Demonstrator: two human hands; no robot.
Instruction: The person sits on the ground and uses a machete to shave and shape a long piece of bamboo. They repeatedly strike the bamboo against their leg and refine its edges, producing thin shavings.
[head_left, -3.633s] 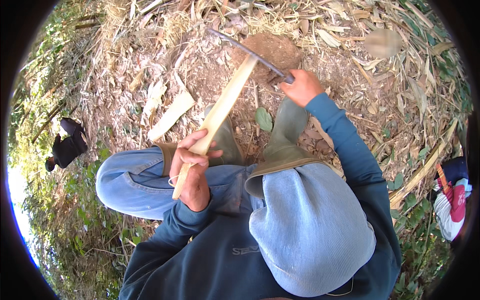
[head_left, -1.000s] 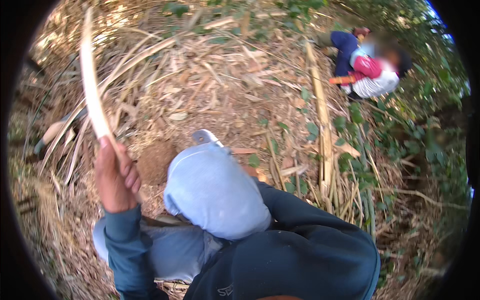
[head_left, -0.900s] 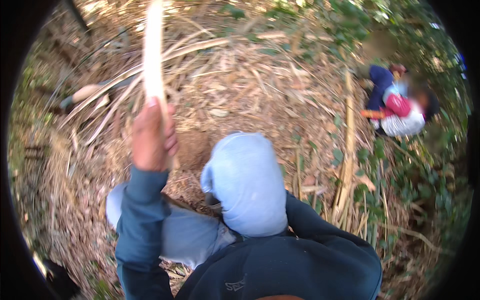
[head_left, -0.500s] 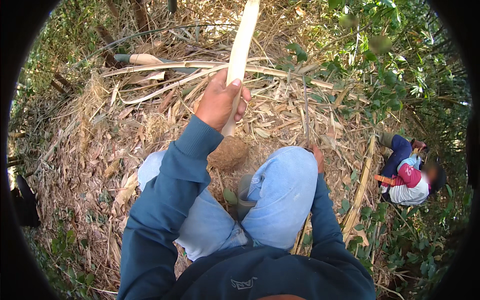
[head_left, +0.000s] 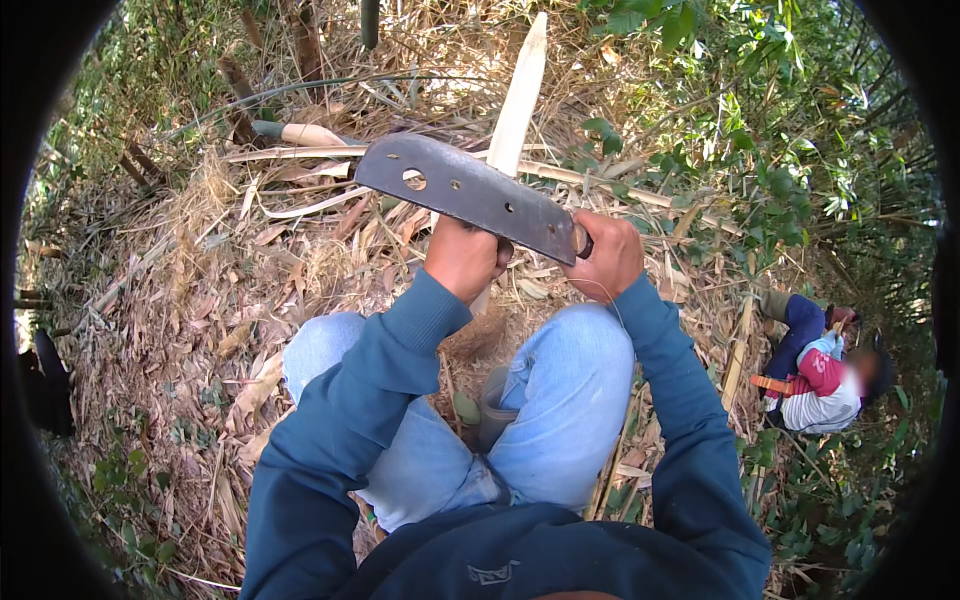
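Observation:
My left hand [head_left: 462,260] is closed round a pale, peeled strip of wood or bamboo [head_left: 521,95]. It stands tilted, its pointed end up and away from me. A broad, dark machete [head_left: 460,192] with several holes in its blade is gripped by its handle in my right hand [head_left: 612,258]. Its blade lies across the strip, pointing left, and covers part of the strip and of my left fingers. Whether blade and strip touch, I cannot tell. Beneath the strip, between my knees, sits a rough brown lump [head_left: 478,332], partly hidden.
Dry leaves and shavings [head_left: 220,320] cover the ground. Beyond my hands lie long split strips [head_left: 640,200] and a cut pole [head_left: 310,134]. Stumps [head_left: 238,90] rise at the far left. A person [head_left: 825,375] sits at the right among green plants.
My right hand has lifted the machete from beside my right knee and brought it left across the strip. The strip has shifted slightly right and down, still in my left hand.

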